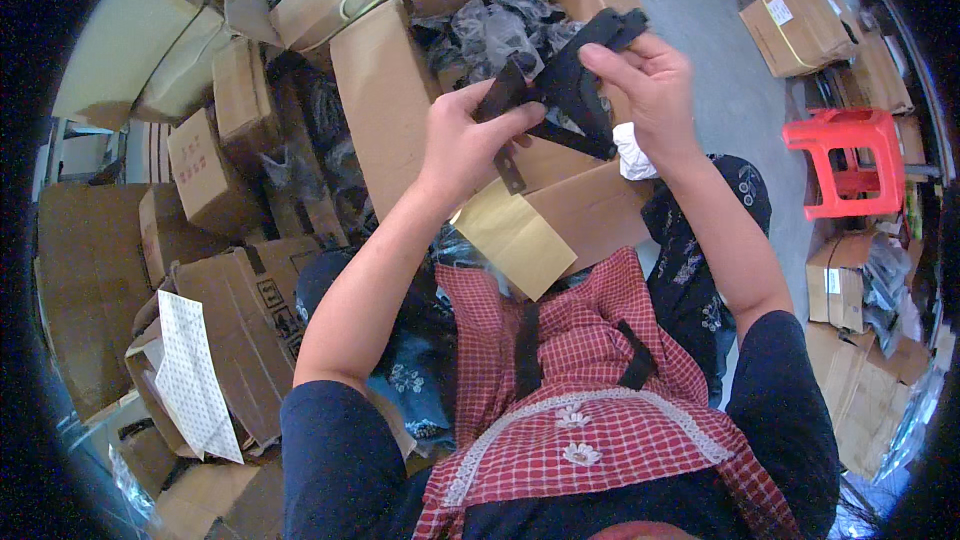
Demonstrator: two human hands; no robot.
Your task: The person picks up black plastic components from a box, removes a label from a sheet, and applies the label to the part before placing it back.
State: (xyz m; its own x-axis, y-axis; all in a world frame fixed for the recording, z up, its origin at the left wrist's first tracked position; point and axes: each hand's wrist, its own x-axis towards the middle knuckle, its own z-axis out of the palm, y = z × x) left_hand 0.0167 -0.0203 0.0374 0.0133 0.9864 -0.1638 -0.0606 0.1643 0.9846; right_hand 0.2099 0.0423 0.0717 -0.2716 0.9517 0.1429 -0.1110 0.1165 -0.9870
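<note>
Black strap (570, 90), held above open cardboard box (560, 195): left hand (470, 135) and right hand (640, 75) fingers closed on opposite ends, apparently pinching; best kept taut and untwisted.

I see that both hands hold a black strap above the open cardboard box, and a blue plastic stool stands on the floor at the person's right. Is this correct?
Not quite: the plastic stool is red, not blue. The rest stands: in the head view the left hand and the right hand both hold the black strap above the open cardboard box, and the stool stands on the floor at the person's right.
</note>
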